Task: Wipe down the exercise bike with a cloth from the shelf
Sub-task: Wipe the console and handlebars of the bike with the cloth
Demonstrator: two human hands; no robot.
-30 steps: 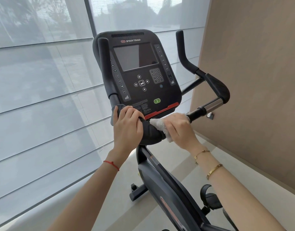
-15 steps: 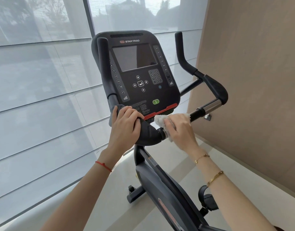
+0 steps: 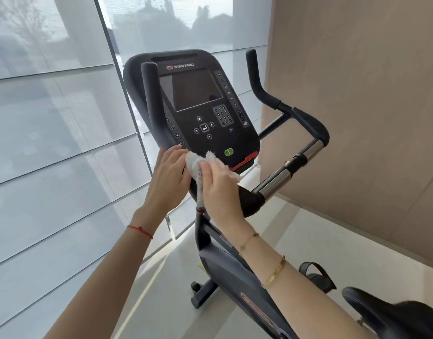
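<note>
white cloth [image 3: 198, 165] between both hands, bike console [image 3: 205, 106]

Exercise bike [image 3: 237, 272]: black frame, black console [image 3: 198, 106] with dark grey screen, white button marks, one green button [image 3: 228, 152], red strip [image 3: 244, 160] along the lower edge, red-and-white brand mark. Handlebar [image 3: 306, 133]: black padding, silver metal sections. Cloth [image 3: 198, 165]: white, fluffy. Left wrist: red string [image 3: 140, 230]. Right wrist: two gold bracelets [image 3: 275, 271]. Wall [image 3: 357, 94]: tan. Floor [image 3: 333, 236]: pale cream. Window blind [image 3: 51, 143]: pale grey, horizontal bands.
</note>
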